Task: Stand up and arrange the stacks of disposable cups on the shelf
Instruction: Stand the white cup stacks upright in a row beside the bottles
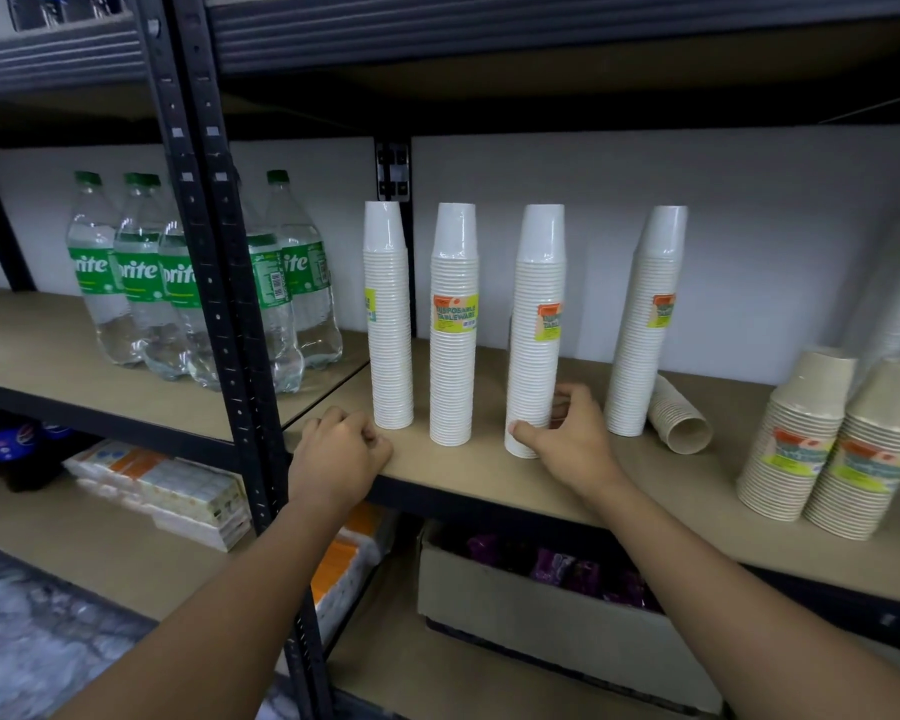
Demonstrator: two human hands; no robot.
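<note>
Lying stack (pixel 679 420): on its side, mouth facing out, just right of fourth stack (pixel 642 330).
Right hand (pixel 567 439): nearer; clasps third stack (pixel 536 330) at its base.
Left hand (pixel 341 449): clenched, empty, on shelf (pixel 489 480).

On the shelf (pixel 489 472), the third stack (pixel 536 345) of white cups stands upright, and the right hand (pixel 567 439) curls its fingers (pixel 575 397) round the base. The first stack (pixel 388 324) and second stack (pixel 453 366) stand upright left of the fingers. The fourth stack (pixel 642 330), slightly tilted, stands just right of them, with a short beige stack (pixel 679 415) on its side beside it.
</note>
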